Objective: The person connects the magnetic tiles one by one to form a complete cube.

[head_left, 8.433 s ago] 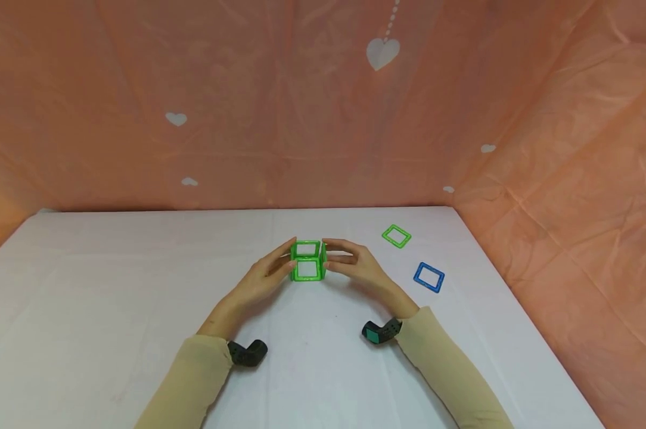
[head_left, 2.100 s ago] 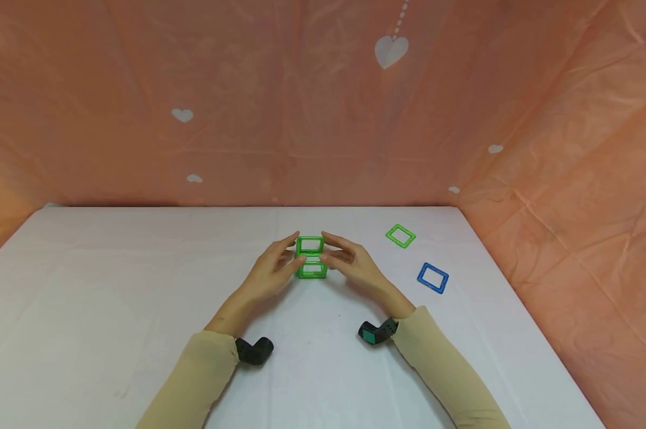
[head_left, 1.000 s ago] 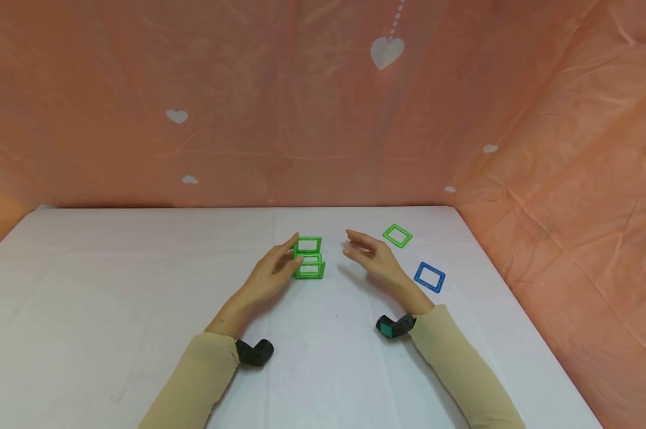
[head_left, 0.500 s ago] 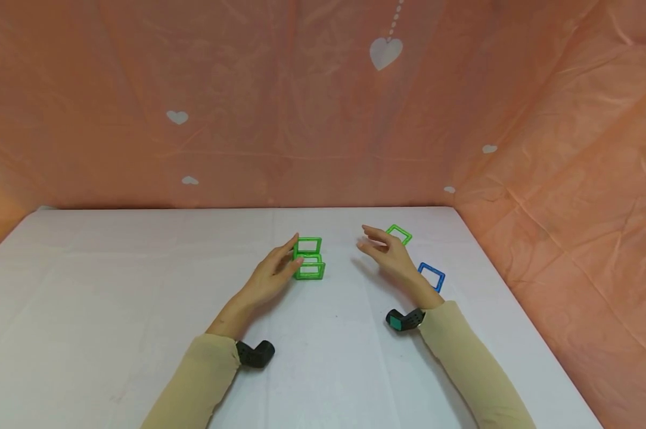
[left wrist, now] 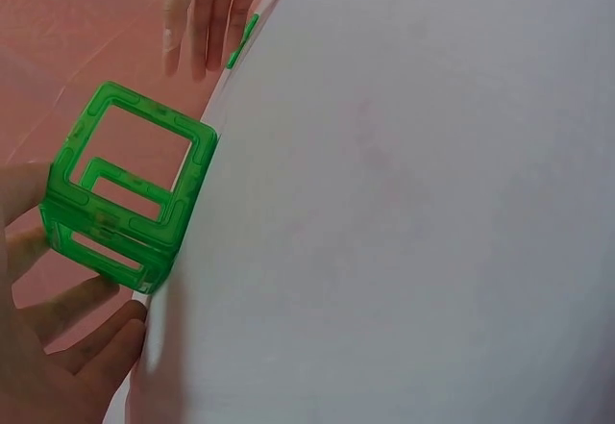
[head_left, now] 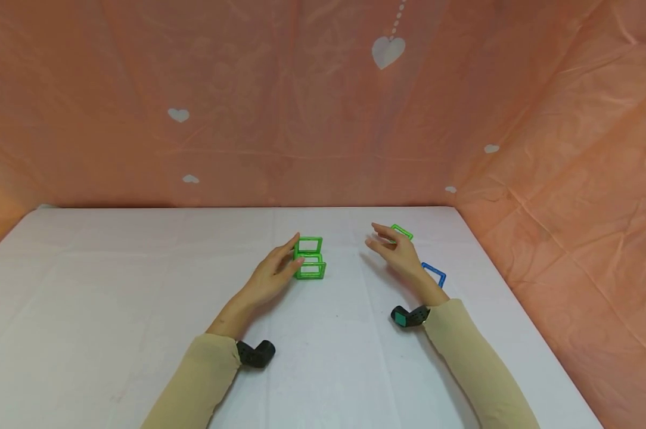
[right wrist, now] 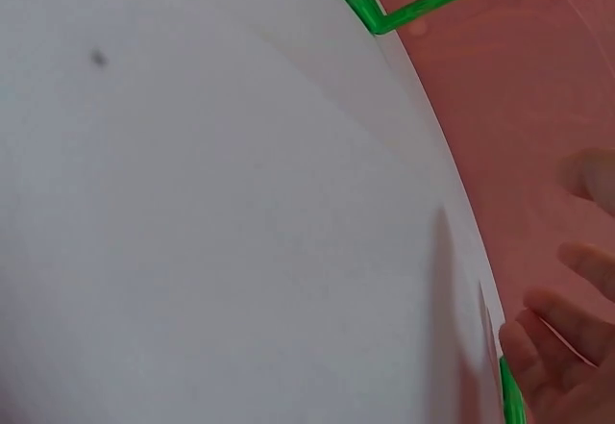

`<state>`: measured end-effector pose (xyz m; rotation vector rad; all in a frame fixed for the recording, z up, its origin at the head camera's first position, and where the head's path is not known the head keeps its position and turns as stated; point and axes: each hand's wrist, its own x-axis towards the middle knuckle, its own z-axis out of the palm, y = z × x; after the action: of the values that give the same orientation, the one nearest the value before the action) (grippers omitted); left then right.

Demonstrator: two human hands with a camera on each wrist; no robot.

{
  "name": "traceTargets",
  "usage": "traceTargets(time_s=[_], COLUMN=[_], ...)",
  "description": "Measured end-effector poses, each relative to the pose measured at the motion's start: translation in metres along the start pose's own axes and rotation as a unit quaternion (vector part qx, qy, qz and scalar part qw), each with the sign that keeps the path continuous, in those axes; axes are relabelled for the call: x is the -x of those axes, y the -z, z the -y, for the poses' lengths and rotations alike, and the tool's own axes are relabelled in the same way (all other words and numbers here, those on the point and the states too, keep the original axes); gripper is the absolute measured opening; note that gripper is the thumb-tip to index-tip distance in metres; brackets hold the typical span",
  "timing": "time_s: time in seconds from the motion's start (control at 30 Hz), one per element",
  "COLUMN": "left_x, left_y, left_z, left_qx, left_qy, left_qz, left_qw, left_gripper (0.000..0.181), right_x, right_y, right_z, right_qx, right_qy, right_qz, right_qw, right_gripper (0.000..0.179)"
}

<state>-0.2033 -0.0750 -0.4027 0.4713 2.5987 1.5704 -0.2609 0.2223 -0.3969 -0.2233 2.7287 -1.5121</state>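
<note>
Green build: so this is a little boxy thing (head_left: 312, 264) made of see-through square frames, standing on the white table cover (head_left: 114, 286), with one frame upright at the front and another at the back. Can't really tell how many frames are in it.

Left hand: it's (head_left: 266, 280) right up against the left side of the build, holding it, thumb at the front and forefinger reaching to the back corner. Pretty narrow hold, just about as wide as the build itself.

Right hand: this one (head_left: 403, 257) is off to the right of the build, well apart from it, fingers loosely bent and spread with a wide gap to the thumb, nothing in its grasp.

Loose green frame: lies flat (head_left: 403, 231), right of the build and a bit farther back, partly hidden by the right hand. Can't tell if a finger touches it.

Blue frame: also flat (head_left: 434, 269), farther right of the build, partly behind the right wrist.

Sleeves: beige, left one (head_left: 194, 378) and right one (head_left: 481, 363) both nearer the wearer than the build.

Backdrop: orange sheet (head_left: 280, 107) with pale hearts, behind the build.
</note>
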Motion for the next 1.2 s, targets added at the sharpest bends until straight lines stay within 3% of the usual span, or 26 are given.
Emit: traceTargets(time_s=[0.47,0.83,1.2], left_x=[-0.001,-0.001,0.0], left_y=[-0.001,-0.002,-0.001], left_z=[0.0,0.001,0.002], left_qx=[0.001,0.004,0.002], left_qy=[-0.001,-0.007,-0.008], left_qz=[0.001,0.002,0.0], left_qw=[1.0,1.0,1.0], left_gripper=[0.06,0.06,0.06], right_x=[-0.003,-0.006,-0.009], right_y=[0.012,0.019,0.021], right_z=[-0.008,-0.015,-0.015], right_qx=[0.031,0.08,0.095], right_qy=[-0.042,-0.065,-0.083], right_qz=[-0.077,-0.065,-0.064], right_qw=[0.9957,0.9926,0.99], right_gripper=[0.056,0.062,0.062])
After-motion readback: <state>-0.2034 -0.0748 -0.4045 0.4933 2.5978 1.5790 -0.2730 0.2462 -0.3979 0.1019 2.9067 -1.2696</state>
